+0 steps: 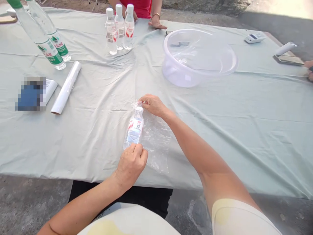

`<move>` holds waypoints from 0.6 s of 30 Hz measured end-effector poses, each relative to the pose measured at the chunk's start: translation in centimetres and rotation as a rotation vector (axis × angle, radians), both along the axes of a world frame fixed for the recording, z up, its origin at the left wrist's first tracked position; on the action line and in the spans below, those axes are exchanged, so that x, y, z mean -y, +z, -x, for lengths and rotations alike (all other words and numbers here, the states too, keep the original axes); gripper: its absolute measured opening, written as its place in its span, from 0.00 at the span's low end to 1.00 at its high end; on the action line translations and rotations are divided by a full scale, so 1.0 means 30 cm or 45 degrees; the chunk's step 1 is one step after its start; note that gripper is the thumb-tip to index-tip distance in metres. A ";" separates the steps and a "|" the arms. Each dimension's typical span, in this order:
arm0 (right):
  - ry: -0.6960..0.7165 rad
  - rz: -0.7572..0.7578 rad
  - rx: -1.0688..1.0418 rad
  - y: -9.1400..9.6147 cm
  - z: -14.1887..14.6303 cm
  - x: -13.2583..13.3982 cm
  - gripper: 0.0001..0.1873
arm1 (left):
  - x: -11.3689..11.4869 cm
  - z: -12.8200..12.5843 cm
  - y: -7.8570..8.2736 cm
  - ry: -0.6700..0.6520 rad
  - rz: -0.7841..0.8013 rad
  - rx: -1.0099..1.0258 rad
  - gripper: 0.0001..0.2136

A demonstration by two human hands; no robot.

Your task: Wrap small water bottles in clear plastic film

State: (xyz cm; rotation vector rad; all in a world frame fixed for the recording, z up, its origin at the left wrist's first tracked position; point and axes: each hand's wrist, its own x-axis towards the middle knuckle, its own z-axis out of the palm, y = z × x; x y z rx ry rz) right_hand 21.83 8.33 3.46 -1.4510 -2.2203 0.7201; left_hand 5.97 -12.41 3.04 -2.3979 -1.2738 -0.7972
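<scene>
A small clear water bottle [135, 125] with a red and white label lies on its side, its white cap pointing away from me. Clear plastic film [157, 138] is spread on the tablecloth to the right of the bottle and bunches up around the cap. My right hand [154, 105] is closed in a pinch on the film just beyond the cap. At the bottle's base, my left hand [132, 164] is closed with its knuckles up, gripping the film's near edge. Its fingertips are partly hidden.
A pale purple plastic basin [182, 76] stands beyond my right hand. A white film roll [66, 88], a blurred-out packet [30, 94] and green-labelled bottles [50, 54] are to the left. Several small bottles [119, 31] stand near a co-worker's hand [156, 23]. A white device [254, 38] lies far right.
</scene>
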 end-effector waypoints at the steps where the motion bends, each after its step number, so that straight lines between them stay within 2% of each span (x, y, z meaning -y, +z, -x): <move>1: -0.014 -0.020 -0.009 0.006 -0.014 -0.008 0.13 | -0.001 -0.005 0.001 0.002 -0.004 0.004 0.19; 5: -0.202 -0.155 -0.080 0.037 -0.096 0.004 0.10 | -0.002 -0.018 0.004 0.034 -0.022 0.024 0.18; 7: -0.238 -0.202 -0.118 0.060 -0.129 0.034 0.12 | -0.002 -0.018 0.004 0.044 -0.028 0.029 0.19; 10: -0.207 -0.251 -0.069 0.096 -0.142 0.085 0.26 | 0.000 -0.017 0.004 0.033 -0.016 0.034 0.18; 13: -0.046 -0.078 0.067 0.113 -0.112 0.117 0.36 | 0.002 -0.016 0.004 0.022 -0.004 0.045 0.18; 15: 0.028 0.091 0.083 0.111 -0.078 0.123 0.32 | 0.005 -0.016 0.004 0.024 -0.001 0.048 0.18; 18: -0.052 0.151 -0.057 0.109 -0.032 0.123 0.16 | 0.008 -0.014 0.005 0.029 0.000 0.040 0.18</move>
